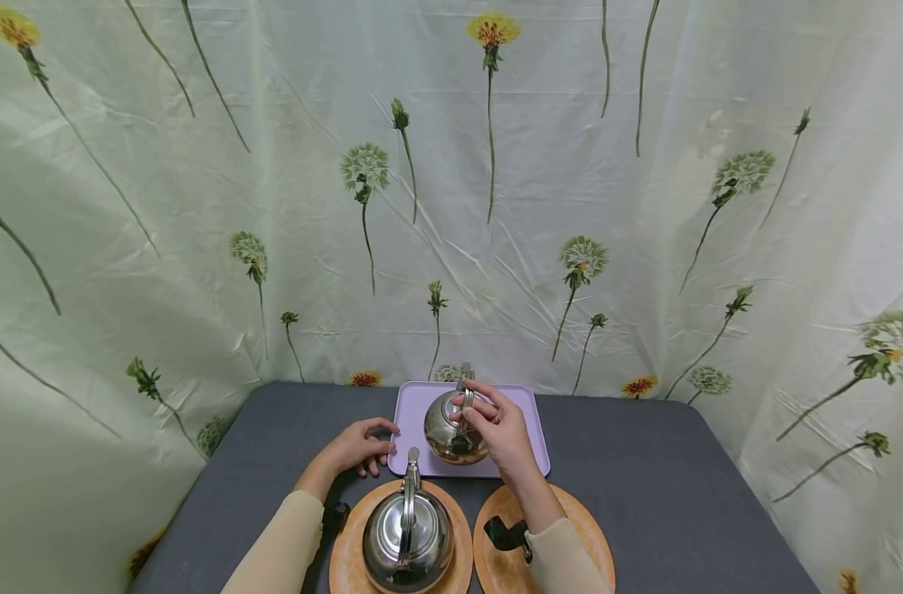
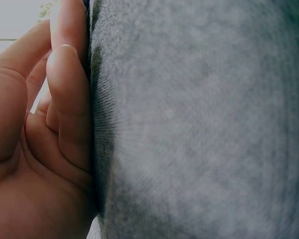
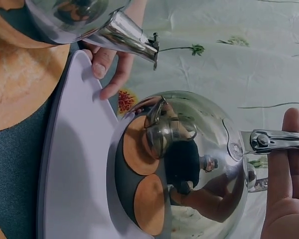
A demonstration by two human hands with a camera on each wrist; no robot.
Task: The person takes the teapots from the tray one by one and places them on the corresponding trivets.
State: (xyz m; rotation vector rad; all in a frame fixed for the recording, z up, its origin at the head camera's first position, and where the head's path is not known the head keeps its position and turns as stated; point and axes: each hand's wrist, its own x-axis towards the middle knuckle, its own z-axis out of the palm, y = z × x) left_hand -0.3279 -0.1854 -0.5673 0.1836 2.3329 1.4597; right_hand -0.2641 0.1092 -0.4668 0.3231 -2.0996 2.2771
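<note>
My right hand [image 1: 502,429] grips the upright handle of a shiny steel kettle [image 1: 440,433]. That kettle is at the middle of a lilac tray [image 1: 414,408], its base low over the tray's surface. In the right wrist view, the fingers [image 3: 278,172] pass under the handle of the same kettle [image 3: 189,124]. The left hand [image 1: 355,447] rests beside the tray's left edge, fingers loosely bent, holding nothing. A second steel kettle [image 1: 431,544] stands on a round wooden board [image 1: 340,569] in front of the tray, its spout pointing back toward the tray.
Another round wooden board [image 1: 588,544] lies to the right, partly beneath my right forearm. Dark grey cloth [image 1: 645,478] covers the table. Behind it hangs a pale curtain [image 1: 437,247] printed with dandelions. A small black device [image 1: 503,535] is at my right wrist.
</note>
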